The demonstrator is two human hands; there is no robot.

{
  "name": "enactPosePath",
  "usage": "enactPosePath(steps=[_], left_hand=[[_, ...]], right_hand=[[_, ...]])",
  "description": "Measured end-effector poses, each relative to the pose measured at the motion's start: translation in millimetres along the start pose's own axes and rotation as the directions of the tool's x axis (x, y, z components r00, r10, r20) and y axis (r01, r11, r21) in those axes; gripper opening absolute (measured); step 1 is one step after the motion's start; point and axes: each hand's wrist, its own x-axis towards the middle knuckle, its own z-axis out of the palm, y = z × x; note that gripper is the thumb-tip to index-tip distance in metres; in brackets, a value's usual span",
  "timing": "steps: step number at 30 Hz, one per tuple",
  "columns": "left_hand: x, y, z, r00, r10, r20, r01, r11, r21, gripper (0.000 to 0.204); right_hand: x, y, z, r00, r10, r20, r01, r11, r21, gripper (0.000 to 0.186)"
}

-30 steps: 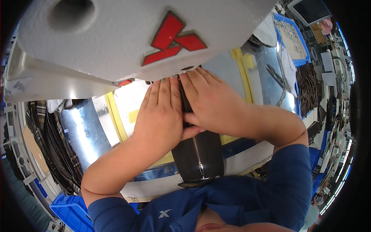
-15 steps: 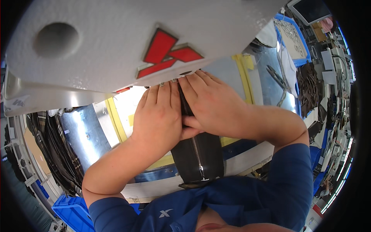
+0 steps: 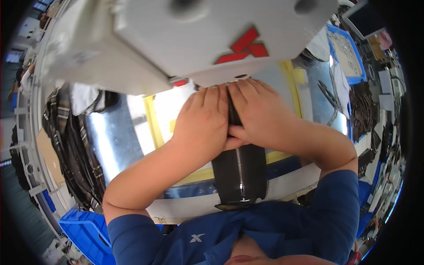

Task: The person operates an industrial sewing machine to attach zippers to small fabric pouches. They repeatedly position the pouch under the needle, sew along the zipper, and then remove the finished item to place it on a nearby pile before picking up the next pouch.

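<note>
A dark fabric piece (image 3: pixel 256 176) with a metal zipper (image 3: pixel 240 170) down its middle lies lengthwise in front of me, its lower end near my shirt. My left hand (image 3: pixel 203 121) rests flat on the fabric left of the zipper, fingers stretched away from me. On the other side lies my right hand (image 3: pixel 265 110), also flat with fingers extended. Both thumbs point inward and meet across the zipper. My fingertips reach the lower edge of a white sewing machine head (image 3: pixel 176 48), which hides the needle area and the fabric's far end.
Yellow tape strips (image 3: pixel 152 121) mark the table on both sides. Metal snips (image 3: pixel 329 95) lie to the right, near a blue tray (image 3: pixel 358 79) of small parts and dark scraps (image 3: pixel 362 106). At left hang dark and plaid fabrics (image 3: pixel 73 141), above a blue bin (image 3: pixel 84 234).
The whole view has shifted, so the machine head, hands and fabric appear further right. Against the machine, my hands and the fabric look nearly the same as before.
</note>
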Motion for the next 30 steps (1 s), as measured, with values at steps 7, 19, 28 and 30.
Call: enactPosePath(steps=[7, 19, 28, 30], left_hand=[[-29, -49, -65, 0.966, -0.260, 0.001, 0.259, 0.962, 0.091, 0.060], [-117, -199, -92, 0.717, -0.586, -0.376, 0.630, 0.777, -0.009, 0.016], [-130, -210, -103, 0.751, -0.373, -0.545, 0.555, 0.804, 0.214, 0.015], [-114, -189, -108, 0.628, -0.260, -0.733, 0.526, 0.836, 0.155, 0.008]], right_hand=[[-2, -2, 0, 0.999, 0.002, -0.045, -0.005, 0.998, -0.066, 0.090], [-2, 2, 4, 0.993, -0.027, -0.117, 0.013, 0.993, -0.116, 0.093], [0, 1, 4, 0.990, -0.049, -0.134, 0.035, 0.994, -0.106, 0.091], [-1, 4, 2, 0.988, -0.036, -0.151, 0.025, 0.997, -0.073, 0.087]])
